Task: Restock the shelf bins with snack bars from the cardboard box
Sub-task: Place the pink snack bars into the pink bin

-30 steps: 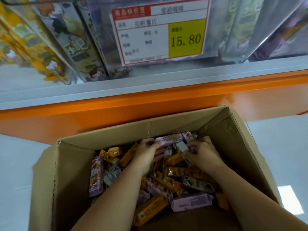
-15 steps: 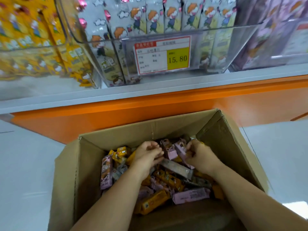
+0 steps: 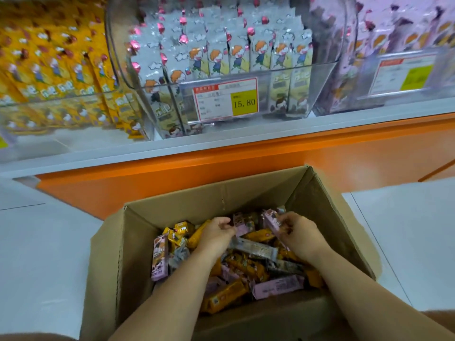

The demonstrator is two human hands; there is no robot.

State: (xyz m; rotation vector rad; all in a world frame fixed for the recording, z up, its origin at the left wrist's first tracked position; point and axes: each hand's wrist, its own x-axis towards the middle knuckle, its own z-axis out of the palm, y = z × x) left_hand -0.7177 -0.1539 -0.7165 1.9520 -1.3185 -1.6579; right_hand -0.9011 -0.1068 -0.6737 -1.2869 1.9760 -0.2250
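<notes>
An open cardboard box point(image 3: 138, 244) on the floor holds a jumble of pink, yellow and grey snack bars point(image 3: 248, 269). Both my hands are inside it near the far wall. My left hand point(image 3: 216, 235) pinches a pink bar point(image 3: 242, 223) by its edge. My right hand point(image 3: 299, 236) grips another pink bar point(image 3: 270, 221), fingers curled round it. Above, clear shelf bins stand in a row: yellow bars in the left bin point(image 3: 49, 70), grey bars in the middle bin point(image 3: 221, 50), pink bars in the right bin point(image 3: 394, 33).
An orange shelf base point(image 3: 246, 163) with a grey ledge point(image 3: 221, 139) runs right behind the box. A price tag reading 15.80 point(image 3: 226, 99) hangs on the middle bin, another tag point(image 3: 403, 75) on the right bin. Pale floor tiles point(image 3: 44, 254) lie on both sides.
My view has tilted up, so the shelf bins now show in full. Both hands have lifted slightly from the pile and each now holds a pink bar.
</notes>
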